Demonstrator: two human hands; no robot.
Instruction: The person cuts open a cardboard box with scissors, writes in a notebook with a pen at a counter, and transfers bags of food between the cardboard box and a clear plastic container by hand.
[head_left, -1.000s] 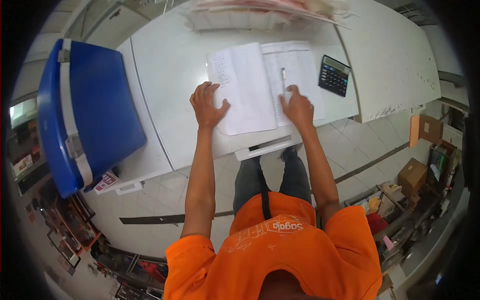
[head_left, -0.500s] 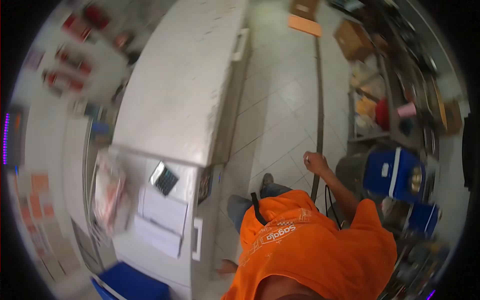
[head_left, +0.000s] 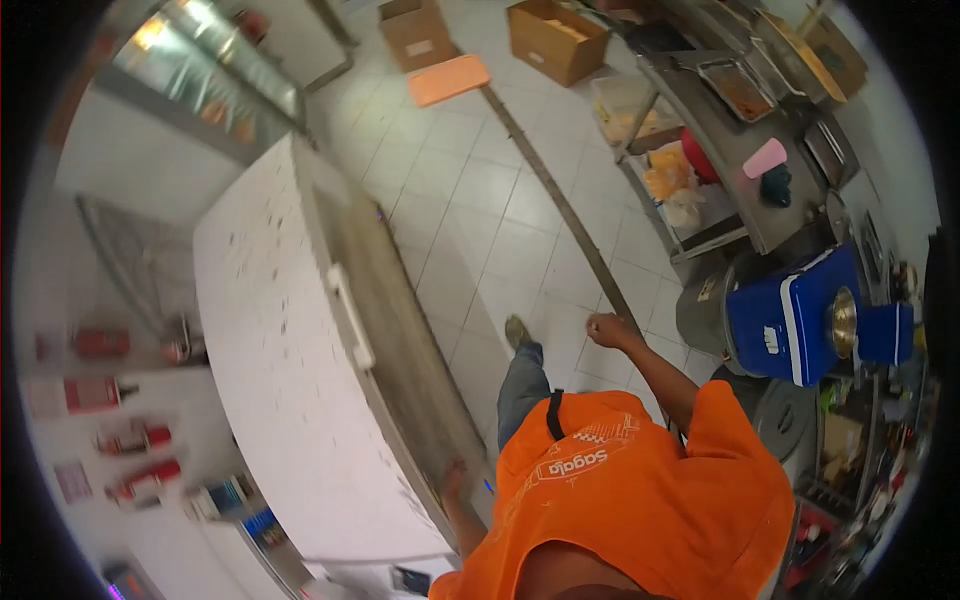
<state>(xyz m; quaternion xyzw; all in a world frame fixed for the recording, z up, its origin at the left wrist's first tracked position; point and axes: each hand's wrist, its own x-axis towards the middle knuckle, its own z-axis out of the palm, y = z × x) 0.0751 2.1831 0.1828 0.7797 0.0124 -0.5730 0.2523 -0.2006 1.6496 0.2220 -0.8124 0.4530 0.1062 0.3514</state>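
Over the tiled floor (head_left: 475,200), my right hand (head_left: 608,330) hangs in front of the orange shirt, fingers curled in; whether anything is inside cannot be made out. My left hand (head_left: 455,482) is low beside the side of the white chest freezer (head_left: 290,350), blurred, its fingers hard to make out. At the bottom edge lies the dark calculator (head_left: 410,579) on the white surface next to the freezer, partly cut off by the frame.
Ahead are cardboard boxes (head_left: 558,42) and an orange board (head_left: 450,80). On the right stand a metal table (head_left: 745,205) with trays, a blue cooler (head_left: 775,325) and a grey bin (head_left: 705,315). Fire extinguishers (head_left: 135,438) are at the left.
The body has turned right from the papers and calculator and moved along the freezer. My hands have left the papers; my right hand has come to hang over the floor.
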